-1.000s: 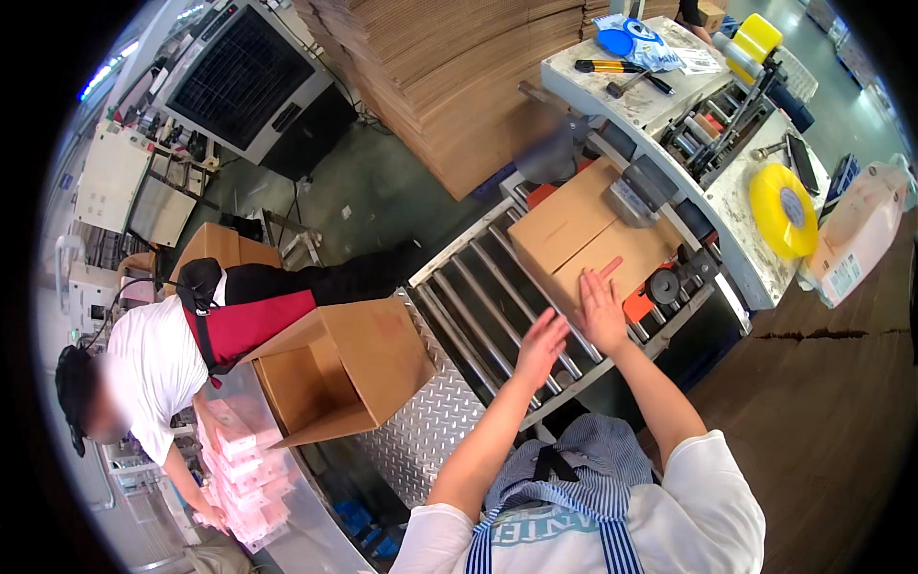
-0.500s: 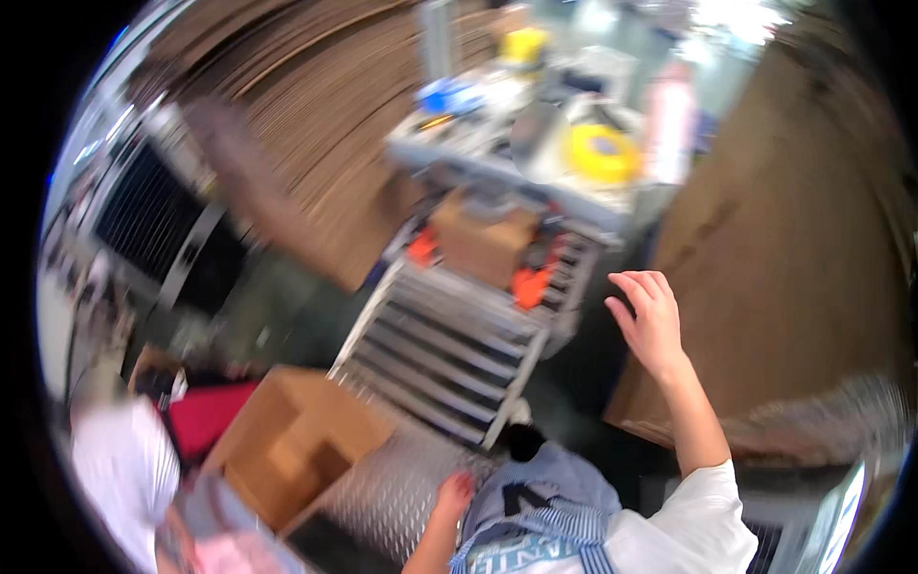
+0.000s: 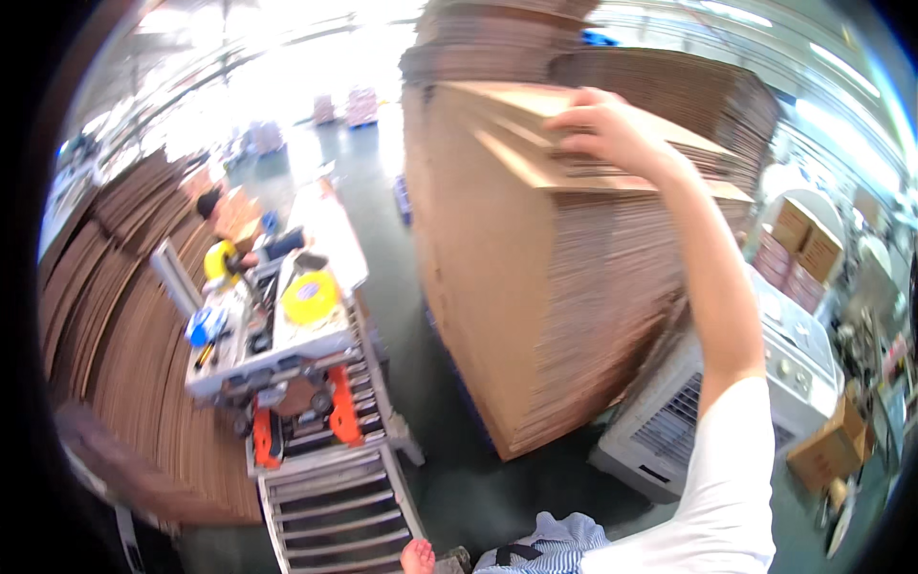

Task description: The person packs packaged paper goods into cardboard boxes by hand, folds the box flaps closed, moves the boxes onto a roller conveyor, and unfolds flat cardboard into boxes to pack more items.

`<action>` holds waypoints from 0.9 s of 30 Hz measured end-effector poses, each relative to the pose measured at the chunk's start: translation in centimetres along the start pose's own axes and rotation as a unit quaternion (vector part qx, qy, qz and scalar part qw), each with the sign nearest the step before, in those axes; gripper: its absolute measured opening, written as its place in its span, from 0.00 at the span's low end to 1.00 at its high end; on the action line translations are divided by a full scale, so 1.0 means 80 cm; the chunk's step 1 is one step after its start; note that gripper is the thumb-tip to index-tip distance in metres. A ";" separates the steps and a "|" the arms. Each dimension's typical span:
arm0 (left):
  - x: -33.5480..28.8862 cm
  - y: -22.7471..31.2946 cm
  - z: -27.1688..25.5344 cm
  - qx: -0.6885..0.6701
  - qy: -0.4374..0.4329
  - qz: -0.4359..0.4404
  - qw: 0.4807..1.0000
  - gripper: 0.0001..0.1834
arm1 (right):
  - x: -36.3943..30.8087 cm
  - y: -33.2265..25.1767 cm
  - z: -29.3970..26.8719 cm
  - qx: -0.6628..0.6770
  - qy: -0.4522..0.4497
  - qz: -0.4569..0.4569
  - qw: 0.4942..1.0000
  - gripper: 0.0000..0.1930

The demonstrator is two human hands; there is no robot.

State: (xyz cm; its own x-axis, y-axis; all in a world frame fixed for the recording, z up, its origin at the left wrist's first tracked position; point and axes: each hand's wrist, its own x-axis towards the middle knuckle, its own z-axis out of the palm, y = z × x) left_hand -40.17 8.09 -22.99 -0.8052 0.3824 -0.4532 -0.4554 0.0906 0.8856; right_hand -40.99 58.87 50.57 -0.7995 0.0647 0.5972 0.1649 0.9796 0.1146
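Note:
My right hand [image 3: 612,134] is raised at the top of a tall stack of flat cardboard [image 3: 612,297]. Its fingers point left, with a gap between them and the thumb. They overlap the uppermost sheets [image 3: 531,165], whose corners are fanned apart; whether they touch the sheets I cannot tell. Low in the picture, my left hand [image 3: 418,557] is partly cut off beside the roller conveyor [image 3: 337,512]. Its fingers look curled, with nothing visible in them.
A workbench [image 3: 273,368] holding a yellow tape roll [image 3: 311,298] stands over the conveyor's far end, above orange parts [image 3: 345,407]. More cardboard [image 3: 143,383] is stacked at left. A white air cooler [image 3: 660,435] stands right, near a small carton [image 3: 827,445]. Another person [image 3: 210,203] is beyond the bench.
My view has swung right and up, from the conveyor and open carton to the cardboard stack. My right hand has gone from open air to the stack's top sheets.

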 end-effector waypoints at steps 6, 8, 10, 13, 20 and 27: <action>0.004 0.041 0.046 -0.303 0.011 -0.207 0.930 0.12 | 0.022 0.000 0.001 -0.115 0.031 -0.130 0.984 0.13; -0.001 0.029 0.080 -0.284 0.010 -0.250 0.926 0.15 | 0.015 0.021 -0.004 -0.132 0.080 -0.191 0.969 0.10; -0.016 0.021 0.108 -0.269 0.019 -0.292 0.918 0.19 | 0.009 0.035 -0.002 -0.143 0.116 -0.172 0.968 0.08; 0.002 -0.075 0.038 -0.503 -0.311 -0.285 0.755 0.19 | 0.018 0.070 0.010 -0.098 0.348 0.024 0.932 0.05; -0.064 0.062 0.085 -0.261 0.077 -0.145 0.951 0.07 | -0.041 0.013 0.006 0.135 0.562 -0.134 0.805 0.04; -0.150 0.318 0.188 0.042 0.399 0.294 0.868 0.42 | -0.085 -0.017 -0.042 0.369 0.418 -0.378 0.739 0.17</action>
State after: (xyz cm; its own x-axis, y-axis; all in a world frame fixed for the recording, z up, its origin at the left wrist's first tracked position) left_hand -36.37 19.65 6.47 -0.9110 -0.3692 0.1838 0.1257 0.1758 0.9764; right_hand -33.85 56.43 49.03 0.1851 -0.3926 0.9009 -0.7533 0.5321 0.3866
